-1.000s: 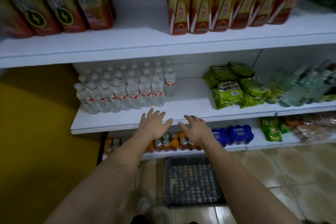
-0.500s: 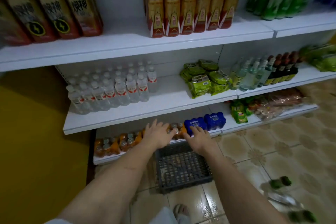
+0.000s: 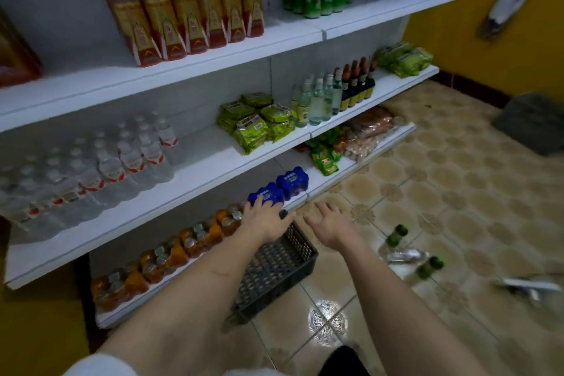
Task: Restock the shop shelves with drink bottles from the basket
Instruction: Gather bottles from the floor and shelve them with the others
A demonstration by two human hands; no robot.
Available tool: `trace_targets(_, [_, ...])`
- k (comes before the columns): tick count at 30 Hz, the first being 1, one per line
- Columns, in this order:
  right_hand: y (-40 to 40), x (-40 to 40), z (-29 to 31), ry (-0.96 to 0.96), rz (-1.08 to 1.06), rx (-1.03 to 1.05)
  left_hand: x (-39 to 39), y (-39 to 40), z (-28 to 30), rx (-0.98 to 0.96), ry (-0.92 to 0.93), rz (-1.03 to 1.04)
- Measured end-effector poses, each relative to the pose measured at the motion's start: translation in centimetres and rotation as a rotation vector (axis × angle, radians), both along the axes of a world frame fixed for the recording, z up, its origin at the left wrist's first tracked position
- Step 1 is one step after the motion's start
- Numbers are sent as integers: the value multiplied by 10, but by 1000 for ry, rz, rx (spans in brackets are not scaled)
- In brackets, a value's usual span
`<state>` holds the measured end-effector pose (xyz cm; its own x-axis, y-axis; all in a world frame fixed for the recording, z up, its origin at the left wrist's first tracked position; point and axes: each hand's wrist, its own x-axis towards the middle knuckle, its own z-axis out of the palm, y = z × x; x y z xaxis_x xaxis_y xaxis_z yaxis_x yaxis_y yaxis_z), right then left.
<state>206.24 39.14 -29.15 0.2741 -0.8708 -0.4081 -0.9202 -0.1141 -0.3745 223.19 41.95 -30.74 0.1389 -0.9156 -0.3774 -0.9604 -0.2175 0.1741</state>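
Left hand: the left hand (image 3: 265, 217) reaches out at the centre of the frame with fingers spread and slack, holding nothing; it lies over the far rim of the basket, before the blue packs.
Right hand: the right hand (image 3: 331, 223) hovers just right of it, fingers splayed and empty, over the floor tiles (image 3: 457, 192).
Basket: the dark slatted basket (image 3: 274, 265) sits on the floor against the bottom shelf, below centre; through the slats it looks bare, though the left forearm hides part of it.
Loose bottles: the green-capped bottles (image 3: 409, 253) lie on the tiles right of the basket, likely the stock left to shelve, which may explain the hands pointing that way.
Middle shelf: the water bottles (image 3: 116, 168) are packed in rows at left; bare white shelf lies between them and the green packets (image 3: 253, 122), the widest free room.
Bottom shelf: the orange bottles (image 3: 171, 256) run along its front lip up to the blue packs (image 3: 277, 191); little space left there.
Shelf edges: each lip juts over the shelf below, so a rising hand has to clear it.
Floor room: the tiles at right offer free passage.
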Motion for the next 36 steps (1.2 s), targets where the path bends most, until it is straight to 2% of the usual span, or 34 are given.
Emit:
trace_targets(7, [-30,-144,-20,22,-195,18,-151,-68,-9,32,-5,-230])
trace_targets(13, [-61,-286,-36,47,-339,63,-287,-116,-25,104,9,-340])
trace_targets(17, [-77,-361,-41,55,-409,94,-355,-143,-35,80,33,-381])
trace_targets(21, [-106,-400,-54,-2,-451,123,-396,-177,-46,123,39,-388])
trace_targets(27, [-146,-412,-82,-49,-440,194,-421,-223,-64,193,20,-430])
trace_targets(36, [-226,-460,-142,-70,-606,397,-475,-337,-133,374,27,-589])
